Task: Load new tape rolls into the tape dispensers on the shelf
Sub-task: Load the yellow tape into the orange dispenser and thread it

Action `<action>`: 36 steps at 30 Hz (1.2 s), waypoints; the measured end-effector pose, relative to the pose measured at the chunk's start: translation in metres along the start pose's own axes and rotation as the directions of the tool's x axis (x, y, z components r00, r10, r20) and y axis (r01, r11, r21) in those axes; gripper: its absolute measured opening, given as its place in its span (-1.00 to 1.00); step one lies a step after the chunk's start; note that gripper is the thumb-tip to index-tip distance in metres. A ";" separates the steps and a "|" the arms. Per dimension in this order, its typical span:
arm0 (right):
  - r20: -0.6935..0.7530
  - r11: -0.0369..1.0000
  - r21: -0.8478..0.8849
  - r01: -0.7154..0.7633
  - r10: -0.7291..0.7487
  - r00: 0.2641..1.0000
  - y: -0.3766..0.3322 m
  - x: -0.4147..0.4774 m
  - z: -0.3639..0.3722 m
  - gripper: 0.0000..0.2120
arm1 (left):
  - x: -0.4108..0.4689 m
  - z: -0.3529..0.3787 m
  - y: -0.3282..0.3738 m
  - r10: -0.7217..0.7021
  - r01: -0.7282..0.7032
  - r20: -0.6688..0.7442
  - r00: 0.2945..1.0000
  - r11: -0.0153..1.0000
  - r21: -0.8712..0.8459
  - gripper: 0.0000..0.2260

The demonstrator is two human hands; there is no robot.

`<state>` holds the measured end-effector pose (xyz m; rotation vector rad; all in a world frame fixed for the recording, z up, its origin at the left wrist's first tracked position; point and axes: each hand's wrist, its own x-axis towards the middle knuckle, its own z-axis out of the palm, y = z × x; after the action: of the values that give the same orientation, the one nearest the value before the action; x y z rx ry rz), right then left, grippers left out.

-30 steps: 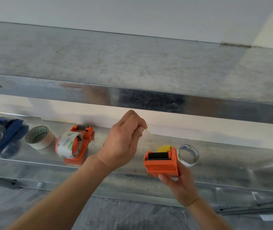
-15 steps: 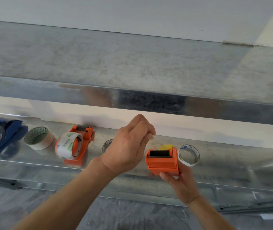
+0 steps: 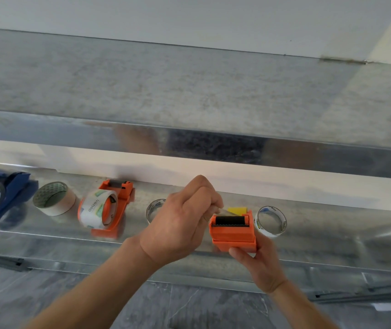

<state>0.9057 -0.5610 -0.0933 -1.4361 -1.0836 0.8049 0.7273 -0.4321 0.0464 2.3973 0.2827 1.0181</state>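
My right hand (image 3: 258, 264) grips an orange tape dispenser (image 3: 233, 233) from below, with its black toothed blade facing me. My left hand (image 3: 180, 222) pinches the clear tape end (image 3: 225, 211) just above the blade's left side. A yellow piece (image 3: 237, 210) shows behind the dispenser. On the metal shelf (image 3: 332, 224) lies a second orange dispenser (image 3: 111, 210) loaded with a printed clear roll. A blue dispenser (image 3: 2, 193) with a roll sits at the far left.
A tan tape roll (image 3: 54, 198) lies between the blue and orange dispensers. A thin clear roll (image 3: 271, 220) stands right of my held dispenser, and another (image 3: 154, 208) is partly hidden behind my left hand. An upper metal shelf (image 3: 189, 91) overhangs closely. Grey floor lies below.
My left hand has moved down and right, bringing the tape end closer to the dispenser's blade. The dispenser in my right hand has shifted slightly right.
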 end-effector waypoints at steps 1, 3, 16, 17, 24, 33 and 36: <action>0.000 1.000 0.014 0.001 -0.001 1.000 -0.001 -0.001 0.000 -0.53 | -0.001 0.000 0.000 0.000 0.000 -0.001 1.000 1.000 -0.002 -0.83; 0.010 1.000 0.017 0.004 -0.004 1.000 -0.002 0.000 0.001 -0.59 | -0.002 0.000 0.001 0.009 -0.009 0.007 1.000 1.000 -0.002 -0.83; 0.086 0.985 -0.170 0.025 -0.010 0.996 0.001 0.005 -0.004 -0.66 | 0.004 0.002 0.006 0.032 -0.031 0.052 0.998 0.999 -0.003 -0.90; 0.088 0.984 -0.175 0.020 -0.005 0.996 0.001 0.006 -0.004 -0.66 | 0.004 0.002 0.005 0.025 -0.025 0.053 0.998 1.000 -0.001 -0.88; 0.089 0.987 -0.158 -0.028 0.043 0.995 0.012 0.005 -0.006 -0.65 | 0.005 0.003 -0.004 -0.020 0.020 0.033 0.999 1.000 -0.008 -0.90; 0.100 0.991 -0.110 -0.076 0.087 0.991 0.006 0.006 -0.003 -0.73 | 0.006 0.004 -0.008 -0.043 0.043 -0.002 0.999 0.999 -0.004 -0.88; 0.103 0.991 -0.114 -0.072 0.084 0.991 0.003 0.007 -0.001 -0.73 | 0.007 0.003 -0.010 -0.044 0.044 -0.010 0.999 0.999 -0.012 -0.86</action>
<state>0.9100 -0.5553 -0.0957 -1.5508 -1.1745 0.8985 0.7345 -0.4226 0.0434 2.3654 0.3307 1.0094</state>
